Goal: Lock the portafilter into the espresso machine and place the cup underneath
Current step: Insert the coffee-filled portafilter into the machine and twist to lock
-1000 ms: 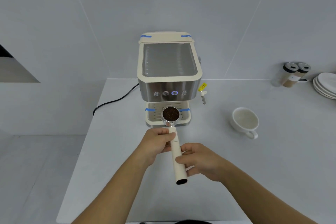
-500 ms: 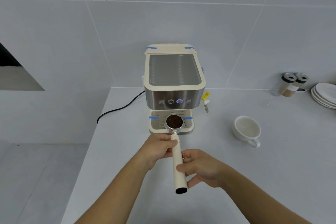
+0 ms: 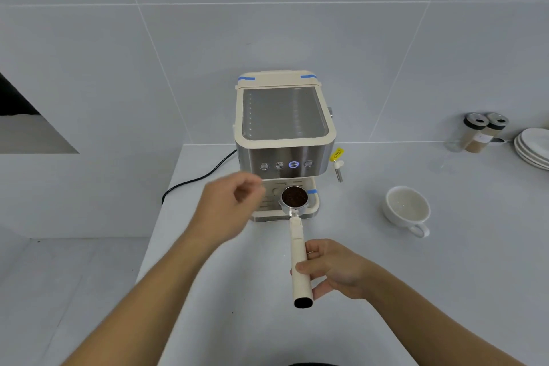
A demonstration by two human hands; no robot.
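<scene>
Portafilter [image 3: 294,202] handle clasped by right hand [image 3: 332,270]; left hand [image 3: 228,208] loose, empty, blurred.

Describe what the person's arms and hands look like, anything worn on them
Both forearms are bare, with no sleeves, gloves or watch in view. The right hand wears a thin ring on one finger. The left hand is motion-blurred, and no jewellery can be made out on it.

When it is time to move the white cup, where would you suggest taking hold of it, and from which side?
I would take the cup by its loop handle, coming from the near side with the right hand once the portafilter is locked. The cup stands upright, with its handle pointing toward the person and nothing beside it.
</scene>
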